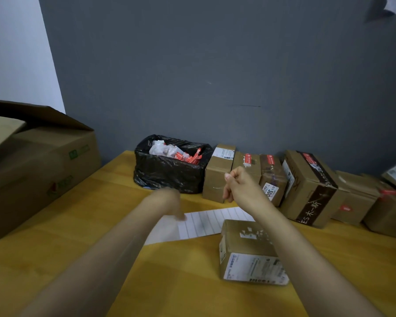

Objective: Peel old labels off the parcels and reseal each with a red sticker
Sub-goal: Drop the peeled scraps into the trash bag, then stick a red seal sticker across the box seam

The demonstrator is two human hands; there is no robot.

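Roughly mid-frame, the right hand (236,186) hovers with its fingers curled in, nothing visible between them. Left of it, the left hand (169,202) is a blur over the white lined sheet (206,221); its grip cannot be told. At lower right centre, the near parcel (245,245) sits on the desk (66,236), overlapping the sheet's right end, with torn label scraps on top. Behind, a row of parcels (272,177), some bearing red stickers (248,159), lines the wall beside a black bin bag (165,175).

Parcel (245,248) (top label mostly peeled) beside lined sheet (204,223).
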